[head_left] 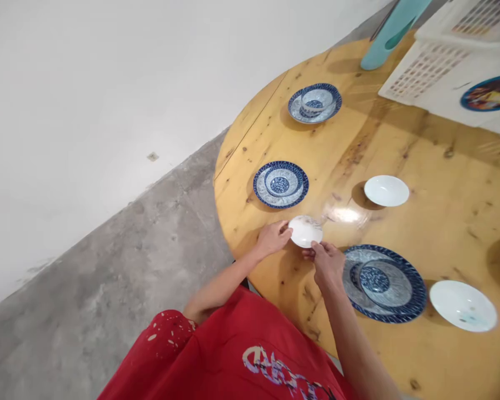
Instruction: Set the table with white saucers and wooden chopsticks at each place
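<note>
Between my two hands is a small white dish [305,231] with a faint printed pattern. My left hand [275,236] grips its left rim between thumb and fingers. My right hand [325,260] pinches the lower right rim. Just beyond the dish, a blue-and-white plate [260,191] carries a glass bowl [280,183]. Close to my right hand lies a larger blue-rimmed plate [408,311] with another glass bowl [394,289] on it; my forearm passes over its left edge.
A white bowl [386,191] and another white bowl [462,305] stand to the right on the round wooden table [454,222]. Farther back are a blue-rimmed plate [335,105] with a glass bowl, a teal holder [383,47] and white plastic baskets [425,75]. A white wall [108,100] is at left.
</note>
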A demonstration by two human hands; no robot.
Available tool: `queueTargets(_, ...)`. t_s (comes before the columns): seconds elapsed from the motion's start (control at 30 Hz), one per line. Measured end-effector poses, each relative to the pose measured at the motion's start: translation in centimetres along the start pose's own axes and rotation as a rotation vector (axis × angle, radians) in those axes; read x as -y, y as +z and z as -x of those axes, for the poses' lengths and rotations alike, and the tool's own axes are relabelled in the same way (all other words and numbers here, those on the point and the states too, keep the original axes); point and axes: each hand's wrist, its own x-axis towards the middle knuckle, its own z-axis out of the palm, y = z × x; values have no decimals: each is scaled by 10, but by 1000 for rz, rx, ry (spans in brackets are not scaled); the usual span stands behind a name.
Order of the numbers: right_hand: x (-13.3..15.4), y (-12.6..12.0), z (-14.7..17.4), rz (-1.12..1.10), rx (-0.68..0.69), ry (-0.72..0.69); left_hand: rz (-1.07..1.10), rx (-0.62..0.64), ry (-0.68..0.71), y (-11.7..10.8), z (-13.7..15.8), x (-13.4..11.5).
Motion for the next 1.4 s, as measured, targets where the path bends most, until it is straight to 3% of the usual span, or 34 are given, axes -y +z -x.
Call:
queueTargets(0.33,-13,27,-15,-101,-193,30,157,227,-20,-19,-44,16)
queueTargets(0.53,-13,35,-15,-42,-250,47,173,254,16,-21,-50,18)
queueTargets(0.97,-5,43,-13,-49,-245,48,378,258,-153,-18,-63,31)
queueTargets(1.4,1,46,-10,-36,-275,56,304,193,-173,-19,-62,35)
